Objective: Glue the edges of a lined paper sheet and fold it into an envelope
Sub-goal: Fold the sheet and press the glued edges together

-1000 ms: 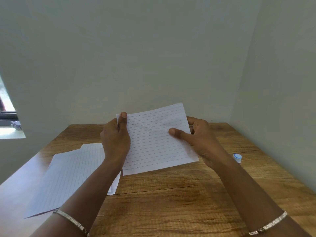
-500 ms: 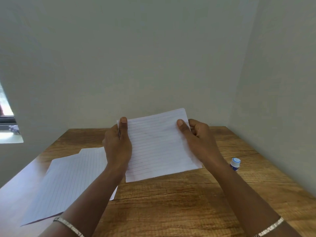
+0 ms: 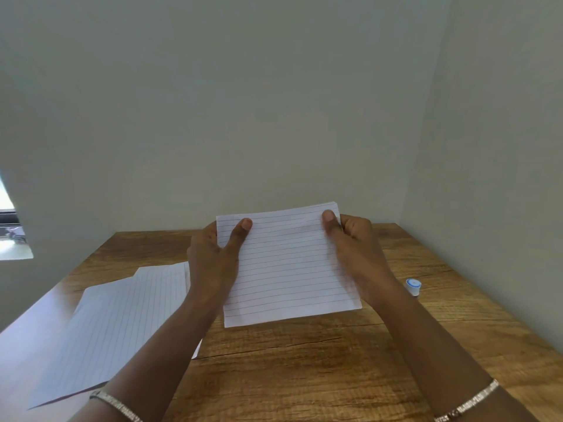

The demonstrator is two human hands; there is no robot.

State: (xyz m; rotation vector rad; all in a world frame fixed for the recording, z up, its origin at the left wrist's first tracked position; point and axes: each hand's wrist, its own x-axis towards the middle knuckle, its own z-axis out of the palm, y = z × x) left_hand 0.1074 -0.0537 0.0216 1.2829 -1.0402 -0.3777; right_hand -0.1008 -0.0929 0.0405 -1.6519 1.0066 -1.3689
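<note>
sheet [image 3: 289, 266]: lined paper, looks folded over (layered top edge), held up above the surface, lines running pretty much left to right, top edge tipped toward the far wall

left hand [image 3: 213, 257]: grip closed on the sheet's left edge, thumb [image 3: 240, 233] lying across the front near the top-left corner, the other fingers are behind the paper so can't see them

right hand [image 3: 356, 251]: pinching the right edge near the top-right corner, thumb on the front, fingers curled behind

surface [image 3: 304, 360]: wood grain, brown, a dark crack line running across it just below the sheet

spare sheets [image 3: 122, 318]: a couple more lined papers lying flat on the left side of the surface, overlapping each other, partly under the left forearm, lines running near to far

glue [image 3: 413, 286]: small white thing with a blue ring on its cap, sitting on the surface to the right, just beside the right wrist, not touching the sheet as far as I can see

bracelets [image 3: 469, 403]: thin silvery one on each wrist, near bottom edge of the view

wall [image 3: 274, 102]: plain pale, corner on the right, bit of bright window at far left
</note>
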